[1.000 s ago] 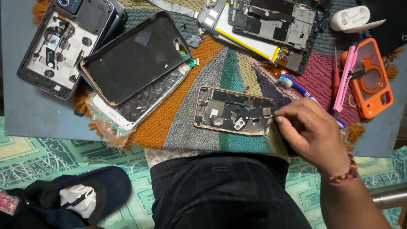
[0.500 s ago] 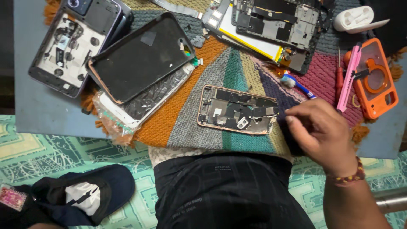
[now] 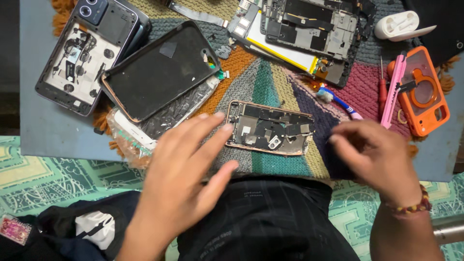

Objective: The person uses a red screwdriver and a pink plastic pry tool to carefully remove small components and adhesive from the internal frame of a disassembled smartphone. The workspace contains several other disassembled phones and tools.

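The opened phone frame (image 3: 269,128), copper-edged with its dark inner parts showing, lies flat on the striped knitted mat (image 3: 263,82) near the front edge of the grey table (image 3: 43,130), right in front of the person. The left hand (image 3: 186,169) comes in from below, palm down, its grip spread wide with fingers fanned; the fingertips (image 3: 226,128) sit at the frame's left end, touching it or just short of it, I cannot tell which. The right hand (image 3: 374,154), with a beaded bracelet (image 3: 411,207) at the wrist, hovers just beside the frame's right end over the dark stripe of the mat. Its fingers are curled and drawn together, blurred, so I cannot tell whether they pinch anything.

Behind the left hand lies a dark phone back cover (image 3: 162,72) with a bronze rim, resting on a cracked screen panel in a clear bag (image 3: 159,121). Farther left is another opened phone body (image 3: 82,53) with its camera block up. At the far edge sits a dismantled phone with a yellow-edged battery (image 3: 299,31). To the right are a small blue-handled brush (image 3: 336,99), a red screwdriver (image 3: 382,92), a pink utility knife (image 3: 394,89), an orange phone case (image 3: 425,92) and a white earbud case (image 3: 398,24).
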